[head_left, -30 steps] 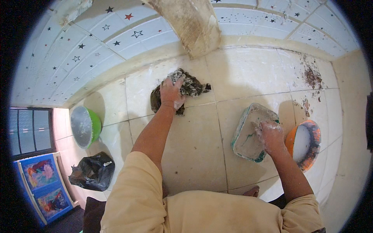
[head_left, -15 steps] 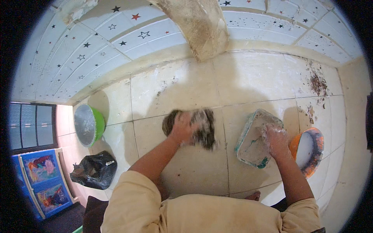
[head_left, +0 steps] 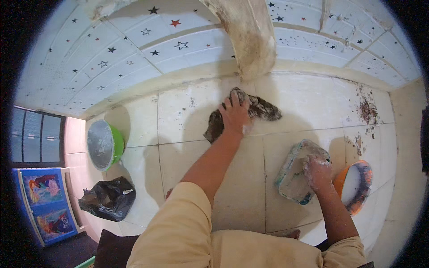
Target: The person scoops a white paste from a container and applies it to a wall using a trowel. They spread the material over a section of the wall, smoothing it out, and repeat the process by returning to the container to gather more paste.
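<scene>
My left hand [head_left: 234, 117] grips a crumpled dark cloth [head_left: 263, 108] against the tiles, with its spread fingers bent over it, just short of the column's base. My right hand [head_left: 318, 169], crusted with pale paste, is closed inside a shallow paste-smeared tray with green edges [head_left: 291, 181]; what its fingers hold, if anything, is hidden. Right of that hand stands an orange tub [head_left: 356, 183] holding whitish liquid.
A green bowl [head_left: 115, 145] and a black plastic bag [head_left: 107, 198] lie at the left, beside a blue painted panel [head_left: 42, 205] and barred window [head_left: 35, 134]. A stained column [head_left: 250, 44] juts from the star-patterned wall [head_left: 134, 49]. Dirt flakes [head_left: 367, 109] lie at the right.
My left hand and the cloth went down toward me, then back up and rightward toward the column's base. My right hand stayed at the tray. The view has shifted slightly.
</scene>
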{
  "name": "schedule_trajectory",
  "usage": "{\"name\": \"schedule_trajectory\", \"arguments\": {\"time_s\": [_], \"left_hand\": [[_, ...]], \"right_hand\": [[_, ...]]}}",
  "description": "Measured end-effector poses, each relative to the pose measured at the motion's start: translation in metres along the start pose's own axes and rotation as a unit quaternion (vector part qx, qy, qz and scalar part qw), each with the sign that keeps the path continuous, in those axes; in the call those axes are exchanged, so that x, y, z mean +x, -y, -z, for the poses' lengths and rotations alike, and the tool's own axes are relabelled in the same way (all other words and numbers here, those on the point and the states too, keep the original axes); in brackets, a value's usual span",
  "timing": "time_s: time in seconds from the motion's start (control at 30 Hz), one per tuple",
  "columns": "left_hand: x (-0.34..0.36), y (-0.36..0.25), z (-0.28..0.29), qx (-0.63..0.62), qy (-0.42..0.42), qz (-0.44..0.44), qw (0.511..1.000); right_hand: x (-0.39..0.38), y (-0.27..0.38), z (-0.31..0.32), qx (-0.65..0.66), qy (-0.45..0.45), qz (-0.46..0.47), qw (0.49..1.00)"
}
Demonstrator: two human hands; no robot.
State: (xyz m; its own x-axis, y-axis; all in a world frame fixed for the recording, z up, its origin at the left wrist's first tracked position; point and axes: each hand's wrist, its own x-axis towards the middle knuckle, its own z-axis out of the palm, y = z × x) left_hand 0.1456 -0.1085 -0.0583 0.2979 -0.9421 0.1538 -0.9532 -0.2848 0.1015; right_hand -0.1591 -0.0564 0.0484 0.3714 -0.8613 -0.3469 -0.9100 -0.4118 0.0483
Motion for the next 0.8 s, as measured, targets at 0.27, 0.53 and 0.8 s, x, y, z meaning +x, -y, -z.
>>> {"name": "schedule_trajectory", "arguments": {"time_s": [0.27,0.53,0.8], "left_hand": [[0.017,0.175,0.041,0.119,0.102,0.322,0.934],[-0.027,0.179,0.102,0.055,0.075,0.163,0.982],[-0.283,0.109,0.087,-0.11,0.274,-0.377,0.878]], "right_hand": [[0.0,-0.007,-0.008,0.028,-0.082,0.014,0.996],[-0.009,-0.025,-0.03,0.021,-0.171,0.062,0.983],[0.018,-0.012,0.003,0.026,0.039,0.051,0.998]]}}
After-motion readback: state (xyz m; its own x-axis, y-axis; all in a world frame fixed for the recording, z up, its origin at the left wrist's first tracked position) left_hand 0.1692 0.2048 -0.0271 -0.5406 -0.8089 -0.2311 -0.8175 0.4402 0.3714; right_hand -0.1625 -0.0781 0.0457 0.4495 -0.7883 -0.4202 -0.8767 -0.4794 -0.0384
